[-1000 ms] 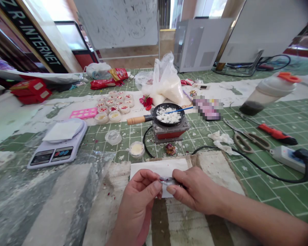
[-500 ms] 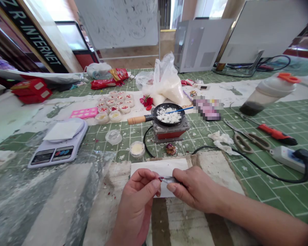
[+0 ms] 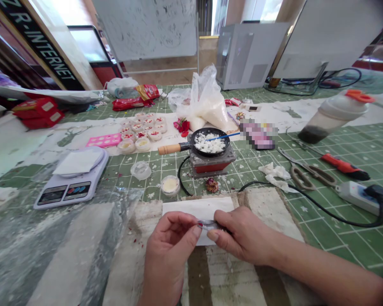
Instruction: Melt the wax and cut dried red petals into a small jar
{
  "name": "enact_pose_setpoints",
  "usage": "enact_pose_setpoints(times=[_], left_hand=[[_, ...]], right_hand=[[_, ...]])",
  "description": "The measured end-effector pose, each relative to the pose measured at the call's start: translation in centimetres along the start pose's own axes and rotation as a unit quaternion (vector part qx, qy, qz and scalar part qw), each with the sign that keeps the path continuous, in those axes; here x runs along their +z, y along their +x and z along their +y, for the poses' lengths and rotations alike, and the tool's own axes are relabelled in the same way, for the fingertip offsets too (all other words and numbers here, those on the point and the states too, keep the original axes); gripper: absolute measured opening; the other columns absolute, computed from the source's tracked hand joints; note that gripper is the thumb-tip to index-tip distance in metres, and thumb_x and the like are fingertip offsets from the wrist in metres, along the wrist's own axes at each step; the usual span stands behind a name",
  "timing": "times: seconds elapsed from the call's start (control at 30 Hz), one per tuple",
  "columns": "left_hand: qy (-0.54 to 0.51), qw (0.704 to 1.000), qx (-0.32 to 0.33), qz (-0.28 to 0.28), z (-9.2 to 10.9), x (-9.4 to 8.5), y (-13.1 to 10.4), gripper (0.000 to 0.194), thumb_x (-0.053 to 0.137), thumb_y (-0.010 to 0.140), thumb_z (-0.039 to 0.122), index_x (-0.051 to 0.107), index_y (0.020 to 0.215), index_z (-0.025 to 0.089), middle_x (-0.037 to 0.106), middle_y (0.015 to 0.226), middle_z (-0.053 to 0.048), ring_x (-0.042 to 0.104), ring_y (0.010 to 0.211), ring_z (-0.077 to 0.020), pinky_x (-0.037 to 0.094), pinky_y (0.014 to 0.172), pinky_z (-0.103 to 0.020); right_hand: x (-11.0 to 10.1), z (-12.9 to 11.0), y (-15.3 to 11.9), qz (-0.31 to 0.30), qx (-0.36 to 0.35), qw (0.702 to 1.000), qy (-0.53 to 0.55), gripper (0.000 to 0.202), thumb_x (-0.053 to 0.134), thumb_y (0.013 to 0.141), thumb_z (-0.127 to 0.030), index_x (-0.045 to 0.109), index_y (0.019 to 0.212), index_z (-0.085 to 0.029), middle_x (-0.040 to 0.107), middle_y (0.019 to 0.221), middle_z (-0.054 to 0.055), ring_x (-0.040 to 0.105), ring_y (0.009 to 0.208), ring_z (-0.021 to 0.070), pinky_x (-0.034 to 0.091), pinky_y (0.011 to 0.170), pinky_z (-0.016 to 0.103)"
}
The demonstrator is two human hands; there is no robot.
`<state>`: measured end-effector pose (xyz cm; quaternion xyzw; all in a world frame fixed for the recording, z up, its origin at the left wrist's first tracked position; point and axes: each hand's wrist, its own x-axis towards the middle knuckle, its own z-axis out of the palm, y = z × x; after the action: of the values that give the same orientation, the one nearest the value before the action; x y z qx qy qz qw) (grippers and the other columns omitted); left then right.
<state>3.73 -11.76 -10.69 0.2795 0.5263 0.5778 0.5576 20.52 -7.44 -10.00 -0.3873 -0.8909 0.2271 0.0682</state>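
Small shiny piece [image 3: 207, 224]: pinched between our two hands, near the table's front edge.
Left hand [image 3: 169, 250]: fingertips squeeze its left end.
Right hand [image 3: 242, 236]: fingertips squeeze its right end.

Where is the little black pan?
The little black pan sits on the small red heater mid-table, straight beyond both hands, in front of the white plastic bag.

scale [image 3: 70, 178]: left of stove [image 3: 212, 162]
pan [image 3: 210, 142]: on stove
scissors [image 3: 308, 172]: right of stove
hands: in front of stove
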Motion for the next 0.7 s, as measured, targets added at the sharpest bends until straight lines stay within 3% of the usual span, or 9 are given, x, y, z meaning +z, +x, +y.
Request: enact_pose_setpoints(times=[0.43, 0.7], left_hand=[[-0.029, 0.999, -0.020, -0.006, 0.32, 0.07, -0.06, 0.018, 0.074, 0.060, 0.012, 0.062, 0.072, 0.017, 0.063, 0.073, 0.001, 0.058, 0.067, -0.0088, 0.046, 0.063, -0.017], [-0.112, 0.989, -0.084, -0.051, 0.67, 0.08, 0.00, 0.014, 0.070, 0.066, 0.012, 0.059, 0.074, 0.016, 0.061, 0.069, 0.002, 0.054, 0.061, -0.0064, 0.044, 0.061, -0.017]], right_hand=[[0.08, -0.02, 0.11, 0.007, 0.002, 1.000, -0.016, 0.041, 0.023, 0.091, -0.046, 0.048, 0.075, -0.017, 0.051, 0.056, 0.000, 0.038, 0.047, 0.0096, 0.017, 0.048, 0.025], [-0.03, 0.09, 0.17, 0.016, 0.000, 1.000, -0.004, 0.038, 0.027, 0.089, -0.047, 0.046, 0.076, -0.017, 0.052, 0.058, 0.000, 0.039, 0.049, 0.0100, 0.017, 0.049, 0.025]])
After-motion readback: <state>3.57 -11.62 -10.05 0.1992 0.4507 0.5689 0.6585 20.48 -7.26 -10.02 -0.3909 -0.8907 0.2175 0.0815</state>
